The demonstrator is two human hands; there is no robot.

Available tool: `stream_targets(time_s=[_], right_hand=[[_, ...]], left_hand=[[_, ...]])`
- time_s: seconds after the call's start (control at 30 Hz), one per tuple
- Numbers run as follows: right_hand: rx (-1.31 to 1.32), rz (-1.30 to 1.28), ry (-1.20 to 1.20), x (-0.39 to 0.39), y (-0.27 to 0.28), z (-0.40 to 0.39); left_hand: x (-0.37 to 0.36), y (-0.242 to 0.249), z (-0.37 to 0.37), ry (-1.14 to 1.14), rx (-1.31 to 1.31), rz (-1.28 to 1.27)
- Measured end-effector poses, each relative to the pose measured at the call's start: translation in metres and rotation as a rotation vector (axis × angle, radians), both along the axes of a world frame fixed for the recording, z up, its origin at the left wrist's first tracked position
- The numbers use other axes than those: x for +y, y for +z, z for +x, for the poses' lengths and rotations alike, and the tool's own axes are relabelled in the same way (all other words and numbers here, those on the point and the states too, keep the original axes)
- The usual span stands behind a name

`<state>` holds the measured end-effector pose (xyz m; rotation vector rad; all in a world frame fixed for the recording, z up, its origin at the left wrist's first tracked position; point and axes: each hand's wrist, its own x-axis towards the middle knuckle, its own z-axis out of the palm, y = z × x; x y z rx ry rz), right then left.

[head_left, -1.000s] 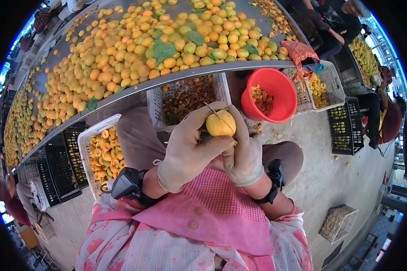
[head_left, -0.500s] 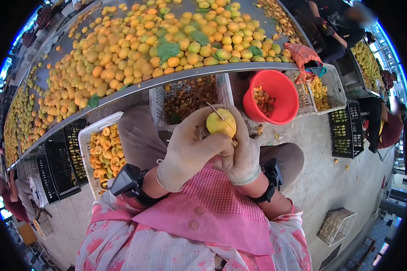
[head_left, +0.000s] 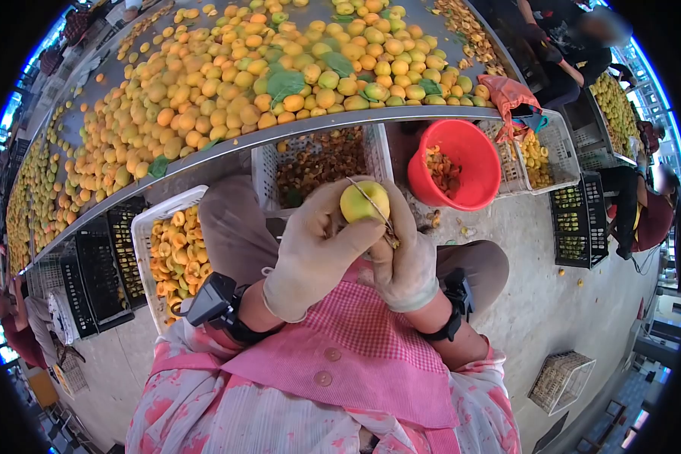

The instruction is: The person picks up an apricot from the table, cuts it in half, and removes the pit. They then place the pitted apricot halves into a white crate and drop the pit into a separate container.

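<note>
The left hand [head_left: 314,253] grips a yellow fruit [head_left: 364,202]. The right hand [head_left: 406,257] closes on a thin blade [head_left: 371,200] crossing it. A red bucket [head_left: 480,163] sits at two o'clock.

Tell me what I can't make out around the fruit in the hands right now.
Head view only:
- Fruit: its underside and back are covered by the left hand and right hand.
- Thin blade across the fruit: its handle is hidden inside the right hand's glove grip.
- Red bucket: contents too small to identify.
- White crate of cut fruit: partly hidden by the knee.
</note>
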<state>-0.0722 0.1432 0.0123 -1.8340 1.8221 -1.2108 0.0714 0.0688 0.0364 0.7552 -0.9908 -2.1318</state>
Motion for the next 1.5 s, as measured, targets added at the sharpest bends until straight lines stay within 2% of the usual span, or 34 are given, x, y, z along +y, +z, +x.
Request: stream_targets(time_s=[0.07,0.1,0.17,0.2,0.27,0.3,0.37,0.5,0.57,0.6,0.67,0.7,0.77,0.8,0.9,0.97,1.0,1.1,1.17,1.3,1.37,1.5], right_hand=[[0.0,0.002,0.012,-0.002,0.004,-0.001],[0.001,0.003,0.022,-0.001,0.005,-0.001],[0.006,0.004,0.023,-0.001,0.006,-0.002],[0.01,0.003,0.026,-0.002,0.005,-0.002],[-0.017,-0.035,0.034,-0.002,0.003,-0.002],[-0.042,-0.071,0.038,-0.002,0.001,-0.002],[-0.037,-0.068,0.033,-0.002,-0.003,-0.001],[-0.014,0.015,0.046,0.001,0.0,-0.004],[0.006,0.063,0.051,0.001,0.005,-0.005],[0.027,0.107,0.058,0.001,0.006,-0.005],[0.033,0.093,0.048,-0.001,0.005,-0.006],[0.037,0.079,0.038,-0.003,0.004,-0.005],[0.016,0.005,0.029,-0.004,-0.001,-0.002],[-0.002,-0.068,0.019,-0.005,-0.003,-0.001],[0.019,-0.033,0.029,-0.003,-0.003,-0.001],[0.059,0.045,0.043,-0.002,0.0,-0.004],[0.099,0.124,0.054,-0.001,0.001,-0.005],[0.06,0.071,0.038,-0.002,-0.001,-0.004],[0.043,0.023,0.034,-0.005,-0.007,-0.001],[0.027,0.016,0.04,-0.004,-0.007,0.001],[0.037,0.006,0.058,-0.005,-0.007,-0.001],[0.045,0.04,0.063,-0.006,-0.009,-0.002]], left_hand=[[-0.006,0.006,0.003,0.03,-0.484,-0.725],[-0.007,0.007,0.003,0.027,-0.483,-0.725],[-0.008,0.008,0.002,0.141,-0.546,-1.023],[-0.007,0.008,0.001,0.142,-0.546,-1.025],[-0.002,0.003,-0.001,0.059,-0.054,-0.327],[-0.003,0.0,0.0,0.059,-0.055,-0.327],[-0.006,-0.005,0.0,-0.038,0.149,0.102],[-0.01,0.006,0.005,-0.081,0.078,-0.017],[-0.014,0.004,0.006,-0.037,-0.411,-0.777],[-0.014,0.003,0.006,-0.039,-0.411,-0.777],[-0.012,0.002,0.004,-0.03,-0.246,-0.464],[-0.009,0.002,0.002,-0.029,-0.246,-0.467],[-0.003,0.001,0.0,0.024,0.079,-0.033],[-0.003,0.0,0.001,0.027,0.078,-0.033],[-0.005,-0.001,0.005,-0.036,0.013,-0.053],[-0.011,0.002,0.006,0.183,-0.643,-1.136],[-0.011,0.002,0.006,0.177,-0.64,-1.137],[-0.007,-0.001,0.005,0.149,-0.6,-1.042],[0.002,-0.003,-0.001,0.147,-0.054,-0.168],[-0.003,-0.005,0.006,0.056,-0.083,0.016],[-0.006,-0.006,0.008,0.141,-0.568,-0.828],[-0.007,-0.005,0.006,0.144,-0.571,-0.91]])
